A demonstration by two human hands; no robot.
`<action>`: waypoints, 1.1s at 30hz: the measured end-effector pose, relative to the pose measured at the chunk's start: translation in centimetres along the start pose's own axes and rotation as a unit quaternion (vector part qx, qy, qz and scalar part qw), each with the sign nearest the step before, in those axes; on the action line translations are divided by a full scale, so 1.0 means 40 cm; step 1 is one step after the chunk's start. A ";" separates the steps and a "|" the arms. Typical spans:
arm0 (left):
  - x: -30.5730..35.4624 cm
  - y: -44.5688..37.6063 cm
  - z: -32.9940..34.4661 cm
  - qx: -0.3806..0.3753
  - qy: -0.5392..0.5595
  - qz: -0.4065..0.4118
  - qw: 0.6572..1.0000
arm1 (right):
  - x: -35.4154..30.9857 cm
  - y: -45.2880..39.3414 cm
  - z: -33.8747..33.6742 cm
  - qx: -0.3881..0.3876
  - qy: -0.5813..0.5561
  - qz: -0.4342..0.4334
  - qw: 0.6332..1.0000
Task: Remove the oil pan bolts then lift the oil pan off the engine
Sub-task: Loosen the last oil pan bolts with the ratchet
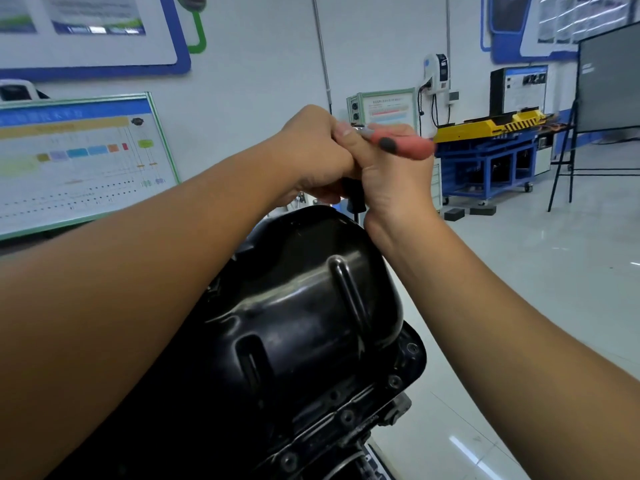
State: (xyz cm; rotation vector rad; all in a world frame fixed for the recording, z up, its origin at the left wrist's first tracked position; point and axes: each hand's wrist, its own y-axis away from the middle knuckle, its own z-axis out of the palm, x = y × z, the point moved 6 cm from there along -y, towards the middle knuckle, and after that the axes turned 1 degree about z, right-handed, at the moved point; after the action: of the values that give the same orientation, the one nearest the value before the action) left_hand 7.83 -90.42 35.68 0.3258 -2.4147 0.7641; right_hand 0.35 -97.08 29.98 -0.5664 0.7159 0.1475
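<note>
One black oil pan (304, 306) sits upside-up on the engine, filling the lower middle of the view, with several bolts (347, 416) seated along its near flange. Beyond the pan's far edge, both hands meet over a ratchet wrench (408, 147) with a red handle. The left hand (311, 150) is clenched around the wrench's head end and a black socket extension (459, 199) pointing down toward the pan rim. The right hand (391, 174) grips the red handle. Past the pan, a blue-and-yellow trolley (491, 157) stands against the wall.

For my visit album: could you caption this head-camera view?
Both hands, left and right, grip a red-handled ratchet at the black oil pan's far edge.
</note>
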 end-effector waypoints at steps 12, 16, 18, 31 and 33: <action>0.000 0.008 0.001 -0.017 0.013 -0.007 1.000 | 0.007 -0.007 -0.008 0.015 -0.033 0.015 0.999; 0.006 0.009 0.014 -0.066 0.022 0.015 0.998 | 0.009 -0.010 -0.006 0.015 -0.051 0.053 0.997; 0.007 0.007 0.010 -0.046 0.014 0.020 0.999 | 0.007 -0.005 -0.005 0.007 -0.049 0.047 0.998; 0.001 -0.001 0.006 -0.032 0.005 0.020 0.999 | 0.005 0.000 -0.005 0.017 -0.063 0.038 0.997; -0.003 -0.003 0.004 -0.023 0.005 0.012 1.000 | 0.002 0.007 -0.001 0.020 -0.055 0.026 0.998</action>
State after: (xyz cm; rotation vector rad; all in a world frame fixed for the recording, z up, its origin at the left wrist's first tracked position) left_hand 7.88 -90.63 35.56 0.2737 -2.4261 0.7186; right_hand 0.29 -96.89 29.78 -0.4971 0.6249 0.2110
